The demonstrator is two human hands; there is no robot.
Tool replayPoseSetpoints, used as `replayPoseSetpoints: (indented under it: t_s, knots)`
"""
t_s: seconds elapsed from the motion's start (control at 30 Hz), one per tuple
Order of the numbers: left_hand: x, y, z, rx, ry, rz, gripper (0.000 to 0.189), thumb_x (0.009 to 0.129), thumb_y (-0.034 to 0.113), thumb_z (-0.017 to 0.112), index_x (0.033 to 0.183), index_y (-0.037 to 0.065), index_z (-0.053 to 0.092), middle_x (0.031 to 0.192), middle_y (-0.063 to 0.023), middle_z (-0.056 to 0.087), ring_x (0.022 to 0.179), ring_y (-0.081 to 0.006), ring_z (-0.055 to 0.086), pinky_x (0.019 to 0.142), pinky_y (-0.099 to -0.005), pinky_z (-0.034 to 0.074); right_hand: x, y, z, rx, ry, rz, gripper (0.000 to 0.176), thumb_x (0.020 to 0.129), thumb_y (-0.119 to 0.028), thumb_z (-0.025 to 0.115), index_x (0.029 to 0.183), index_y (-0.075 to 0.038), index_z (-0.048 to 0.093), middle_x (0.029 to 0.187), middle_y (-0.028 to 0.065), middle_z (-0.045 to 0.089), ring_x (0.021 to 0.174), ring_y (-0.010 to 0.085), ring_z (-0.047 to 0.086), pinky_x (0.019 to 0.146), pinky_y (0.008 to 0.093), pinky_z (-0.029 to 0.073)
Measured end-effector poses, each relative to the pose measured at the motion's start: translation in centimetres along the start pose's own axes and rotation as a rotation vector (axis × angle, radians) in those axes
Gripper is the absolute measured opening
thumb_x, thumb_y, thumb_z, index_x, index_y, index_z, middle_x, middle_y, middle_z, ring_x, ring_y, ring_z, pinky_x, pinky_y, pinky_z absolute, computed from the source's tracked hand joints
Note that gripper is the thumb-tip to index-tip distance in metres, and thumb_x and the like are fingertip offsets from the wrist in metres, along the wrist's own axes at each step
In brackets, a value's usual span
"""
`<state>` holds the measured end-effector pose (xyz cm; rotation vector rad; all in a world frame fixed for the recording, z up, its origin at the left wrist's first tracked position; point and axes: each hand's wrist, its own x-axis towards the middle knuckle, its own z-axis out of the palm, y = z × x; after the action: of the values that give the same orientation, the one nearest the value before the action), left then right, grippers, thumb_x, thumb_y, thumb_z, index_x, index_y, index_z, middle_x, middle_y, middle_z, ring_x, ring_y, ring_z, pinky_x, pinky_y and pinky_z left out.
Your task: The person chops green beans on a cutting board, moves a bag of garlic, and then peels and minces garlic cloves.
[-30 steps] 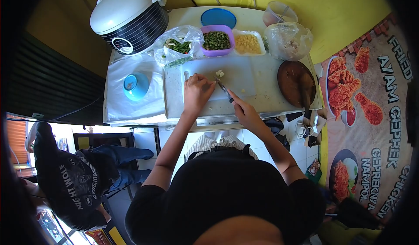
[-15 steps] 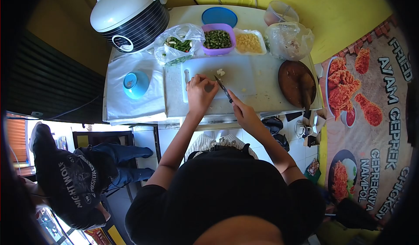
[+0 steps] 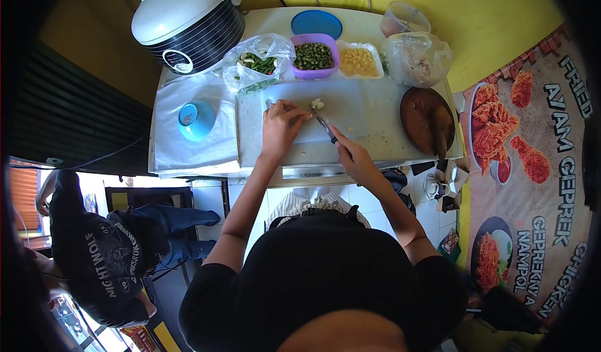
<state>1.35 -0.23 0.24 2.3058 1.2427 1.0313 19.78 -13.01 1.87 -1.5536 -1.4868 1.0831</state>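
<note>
My right hand [image 3: 352, 154] is closed round the handle of a small knife [image 3: 323, 125], its blade pointing up and left over the white cutting board [image 3: 350, 95]. Beside the blade tip lie small pale pieces [image 3: 318, 103]. My left hand [image 3: 282, 125] is above the board's left part, its fingertips pressed together near the knife tip; whatever they hold is too small to make out. Behind the board stand a purple container [image 3: 314, 56] of chopped green pieces, a white tray [image 3: 359, 61] of yellow pieces and a plastic bag [image 3: 258, 64] of green vegetables.
A rice cooker [image 3: 188, 23] stands back left, above an upturned blue bowl [image 3: 196, 120]. On the right are a stone mortar [image 3: 427, 121] with a pestle and another plastic bag [image 3: 417, 59]. A blue lid [image 3: 317, 24] lies at the back. Another person [image 3: 106, 252] is at lower left.
My left hand has shifted slightly, its fingertips now closer together. My right hand and the knife have moved a little to the right and down.
</note>
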Motion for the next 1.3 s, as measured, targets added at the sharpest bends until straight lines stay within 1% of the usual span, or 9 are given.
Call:
replayPoseSetpoints:
  t_s: [0.1, 0.23, 0.4, 0.5, 0.63, 0.8, 0.93, 1.2, 1.3]
  knots:
    - [0.6, 0.2, -0.7, 0.017, -0.054, 0.013, 0.015, 0.078, 0.029, 0.075, 0.088, 0.017, 0.077, 0.098, -0.0044, 0.061, 0.091, -0.0234, 0.057, 0.085, -0.0388, 0.042, 0.0, -0.5, -0.3, 0.034, -0.03, 0.03, 0.052, 0.1, -0.011, 0.045, 0.15, -0.019, 0.033, 0.078, 0.0098, 0.056, 0.061, 0.0104, 0.046, 0.062, 0.0265, 0.043]
    - [1.1, 0.1, -1.1, 0.025, -0.103, 0.022, 0.018, 0.077, 0.027, 0.077, 0.09, 0.015, 0.077, 0.101, -0.0055, 0.063, 0.093, -0.0238, 0.057, 0.086, -0.038, 0.042, 0.1, -0.8, -0.5, 0.008, -0.043, 0.025, 0.051, 0.1, -0.011, 0.044, 0.149, -0.019, 0.034, 0.077, 0.01, 0.056, 0.061, 0.0113, 0.046, 0.063, 0.0269, 0.043]
    - [1.2, 0.1, -1.1, 0.012, -0.115, 0.023, 0.018, 0.077, 0.027, 0.077, 0.09, 0.015, 0.077, 0.101, -0.0059, 0.063, 0.093, -0.0239, 0.057, 0.086, -0.0384, 0.043, -0.1, -1.3, -0.8, -0.085, -0.032, -0.037, 0.051, 0.1, -0.011, 0.045, 0.149, -0.019, 0.034, 0.073, 0.0147, 0.057, 0.061, 0.0159, 0.054, 0.064, 0.0306, 0.045]
    - [1.1, 0.3, -1.0, 0.018, -0.111, 0.008, 0.017, 0.077, 0.026, 0.077, 0.09, 0.014, 0.077, 0.1, -0.0061, 0.063, 0.093, -0.0242, 0.058, 0.086, -0.0385, 0.043, 0.0, -1.2, -1.0, -0.178, -0.081, 0.018, 0.051, 0.099, -0.011, 0.046, 0.149, -0.019, 0.035, 0.069, 0.0178, 0.056, 0.061, 0.0182, 0.057, 0.065, 0.0322, 0.046]
    - [0.5, 0.3, -0.2, -0.036, -0.073, -0.031, 0.014, 0.079, 0.025, 0.074, 0.087, 0.013, 0.076, 0.099, -0.0053, 0.06, 0.093, -0.0237, 0.058, 0.086, -0.0397, 0.042, -0.1, -1.3, -0.9, -0.186, -0.068, 0.037, 0.051, 0.099, -0.011, 0.046, 0.148, -0.018, 0.036, 0.064, 0.0179, 0.051, 0.058, 0.0173, 0.053, 0.064, 0.0317, 0.046]
    - [-0.7, 1.1, 0.8, -0.049, 0.039, -0.075, 0.013, 0.076, 0.022, 0.076, 0.081, 0.01, 0.074, 0.099, -0.0063, 0.06, 0.094, -0.0233, 0.058, 0.086, -0.0399, 0.042, 0.0, -0.6, -0.1, 0.0, 0.025, -0.042, 0.05, 0.1, -0.011, 0.045, 0.148, -0.018, 0.036, 0.07, 0.0137, 0.054, 0.058, 0.0134, 0.047, 0.062, 0.0292, 0.044]
    - [-0.9, 2.3, 0.7, -0.023, 0.119, -0.114, 0.012, 0.074, 0.019, 0.078, 0.079, 0.008, 0.075, 0.099, -0.0087, 0.062, 0.093, -0.0258, 0.059, 0.085, -0.0395, 0.044, -0.4, -0.9, 0.3, 0.009, 0.008, 0.017, 0.05, 0.1, -0.011, 0.044, 0.149, -0.018, 0.035, 0.075, 0.0134, 0.057, 0.06, 0.0126, 0.049, 0.062, 0.0286, 0.044]
    - [-1.0, 1.9, 1.1, -0.038, 0.116, -0.118, 0.014, 0.073, 0.021, 0.078, 0.078, 0.009, 0.073, 0.099, -0.0057, 0.06, 0.093, -0.0221, 0.058, 0.086, -0.0387, 0.041, -0.5, -0.1, 0.8, 0.014, 0.027, -0.009, 0.052, 0.1, -0.009, 0.044, 0.149, -0.018, 0.034, 0.086, 0.0174, 0.064, 0.062, 0.0133, 0.052, 0.064, 0.0297, 0.045]
    - [-1.0, 2.0, 1.1, -0.045, 0.116, -0.117, 0.014, 0.073, 0.021, 0.078, 0.079, 0.009, 0.073, 0.099, -0.0053, 0.06, 0.093, -0.0218, 0.058, 0.086, -0.0386, 0.041, -0.5, 0.1, 0.8, 0.027, 0.035, -0.017, 0.052, 0.099, -0.009, 0.044, 0.149, -0.018, 0.034, 0.081, 0.0154, 0.062, 0.062, 0.0128, 0.051, 0.063, 0.0299, 0.045]
